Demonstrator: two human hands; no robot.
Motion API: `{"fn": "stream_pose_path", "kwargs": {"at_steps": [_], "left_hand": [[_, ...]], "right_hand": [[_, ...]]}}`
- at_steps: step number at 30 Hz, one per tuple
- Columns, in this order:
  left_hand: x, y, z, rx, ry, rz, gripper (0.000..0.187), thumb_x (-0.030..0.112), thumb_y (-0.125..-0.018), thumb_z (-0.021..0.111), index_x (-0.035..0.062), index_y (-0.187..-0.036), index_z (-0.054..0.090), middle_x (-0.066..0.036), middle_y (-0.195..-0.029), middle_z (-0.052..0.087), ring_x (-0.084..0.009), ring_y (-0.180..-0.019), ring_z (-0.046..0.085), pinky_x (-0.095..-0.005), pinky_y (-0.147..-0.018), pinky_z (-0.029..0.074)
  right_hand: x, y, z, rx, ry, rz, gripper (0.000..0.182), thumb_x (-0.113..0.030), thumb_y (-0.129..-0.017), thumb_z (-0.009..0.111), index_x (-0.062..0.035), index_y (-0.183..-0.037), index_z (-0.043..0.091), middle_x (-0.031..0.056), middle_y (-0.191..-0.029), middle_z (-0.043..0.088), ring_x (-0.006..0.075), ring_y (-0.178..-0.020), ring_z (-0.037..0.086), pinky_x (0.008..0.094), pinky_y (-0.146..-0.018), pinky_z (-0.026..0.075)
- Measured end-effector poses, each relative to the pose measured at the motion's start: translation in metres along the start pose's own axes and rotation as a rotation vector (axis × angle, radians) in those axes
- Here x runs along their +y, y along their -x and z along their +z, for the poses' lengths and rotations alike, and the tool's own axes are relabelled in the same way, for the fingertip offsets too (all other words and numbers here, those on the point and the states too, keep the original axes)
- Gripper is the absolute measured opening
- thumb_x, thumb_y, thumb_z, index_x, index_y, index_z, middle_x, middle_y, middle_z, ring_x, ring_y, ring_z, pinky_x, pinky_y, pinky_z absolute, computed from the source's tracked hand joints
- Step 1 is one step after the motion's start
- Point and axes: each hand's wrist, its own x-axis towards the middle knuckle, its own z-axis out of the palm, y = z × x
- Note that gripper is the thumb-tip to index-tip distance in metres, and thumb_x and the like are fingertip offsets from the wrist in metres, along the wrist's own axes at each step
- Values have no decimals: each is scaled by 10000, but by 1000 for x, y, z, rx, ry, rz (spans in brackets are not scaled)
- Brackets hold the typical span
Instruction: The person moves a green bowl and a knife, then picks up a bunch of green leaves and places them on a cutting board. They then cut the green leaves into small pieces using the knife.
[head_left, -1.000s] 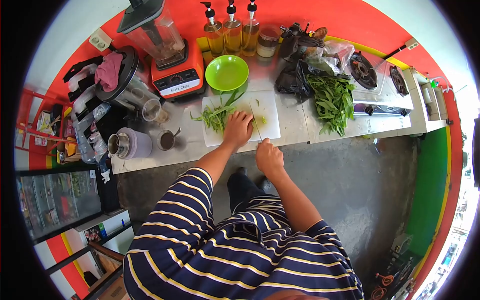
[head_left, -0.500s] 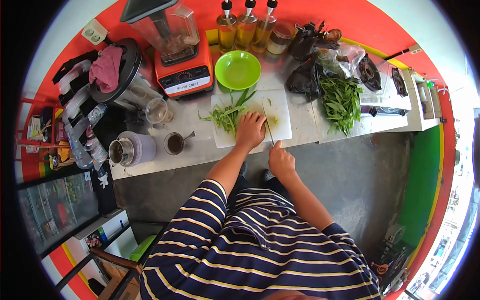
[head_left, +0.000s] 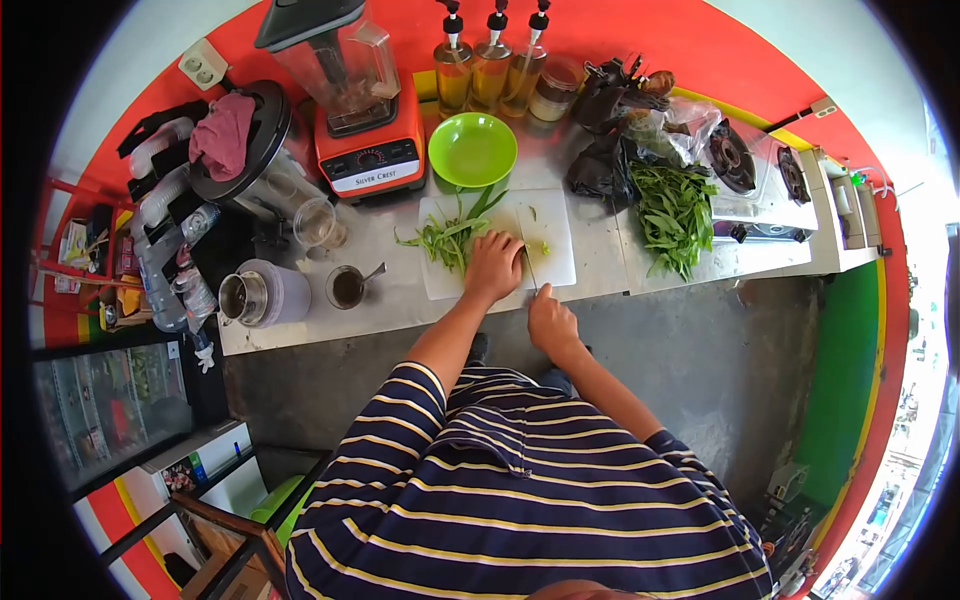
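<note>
On the board (head_left: pixel 556 212), the left hand (head_left: pixel 493 264) touches greens (head_left: pixel 443 242), grip unclear, beside a knife (head_left: pixel 531 268) clamped in the right hand (head_left: pixel 552 322).

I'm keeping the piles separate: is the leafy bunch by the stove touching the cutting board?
Apart. The head view shows bare metal countertop between the leafy bunch and the cutting board.

Greens (head_left: pixel 447 240) on board (head_left: pixel 556 268), bowl (head_left: pixel 473 150) behind
</note>
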Motion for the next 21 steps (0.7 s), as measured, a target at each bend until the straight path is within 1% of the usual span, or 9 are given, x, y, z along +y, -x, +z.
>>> {"fn": "stream_pose_path", "kwargs": {"at_steps": [3, 6, 7, 8, 10, 15, 17, 19, 21], "left_hand": [[-1, 2, 2, 1, 1, -17, 158, 132, -856, 631, 83, -1001, 668, -81, -984, 621, -297, -1026, 548, -436, -868, 403], [2, 4, -2, -14, 27, -15, 150, 114, -855, 628, 74, -992, 675, -82, -943, 625, -308, -984, 559, -438, -856, 408], [2, 3, -1, 19, 31, -7, 148, 109, -856, 626, 76, -991, 678, -82, -925, 624, -310, -963, 562, -438, -848, 410], [2, 3, 1, 58, 35, -1, 147, 104, -857, 624, 77, -990, 680, -81, -907, 624, -311, -942, 565, -439, -841, 413], [2, 2, 2, 65, 33, -4, 147, 106, -856, 627, 82, -990, 684, -81, -916, 629, -309, -950, 569, -438, -847, 417], [-1, 6, 4, 78, 0, -9, 138, 108, -853, 641, 89, -980, 693, -82, -956, 648, -304, -978, 581, -439, -873, 427], [-2, 7, 6, 45, 86, -78, 149, 98, -859, 641, 84, -997, 694, -79, -978, 657, -303, -991, 586, -437, -884, 432], [2, 10, 5, 41, 99, -101, 157, 100, -866, 642, 75, -1011, 696, -89, -978, 657, -316, -986, 584, -439, -880, 434], [7, 10, 2, 46, 112, -126, 165, 102, -873, 643, 65, -1024, 699, -99, -979, 657, -329, -981, 582, -441, -877, 436]], "right_hand": [[1, -24, 4, 57, 53, -56, 262, -258, -1017, 486, -6, -1088, 462, 262, -966, 721, 402, -931, 723, 481, -806, 582], [-1, -27, -15, 30, 33, -94, 244, -221, -1000, 503, 2, -1089, 464, 258, -966, 723, 404, -930, 723, 478, -802, 585], [0, -23, -18, 16, 18, -92, 217, -182, -988, 504, 6, -1088, 464, 252, -966, 725, 400, -928, 726, 480, -806, 586], [2, -19, -17, 20, 17, -92, 217, -182, -988, 504, 6, -1088, 464, 252, -966, 725, 400, -928, 726, 480, -806, 586], [10, -12, -9, -1, 82, -101, 203, -147, -973, 503, 11, -1095, 467, 256, -967, 724, 407, -930, 725, 483, -821, 584], [15, -25, -9, -6, 72, -126, 225, -123, -945, 524, 20, -1109, 466, 274, -1000, 715, 421, -945, 720, 478, -822, 587], [14, -31, -21, -9, 72, -142, 232, -116, -940, 525, 24, -1115, 465, 275, -1002, 715, 424, -942, 720, 474, -817, 590], [13, -28, -21, 39, 90, -187, 209, -114, -949, 511, 18, -1104, 464, 257, -966, 724, 409, -916, 730, 469, -796, 595], [11, -14, -14, 32, 119, -172, 200, -113, -951, 507, 17, -1099, 467, 248, -952, 727, 401, -907, 734, 469, -795, 596]]}}
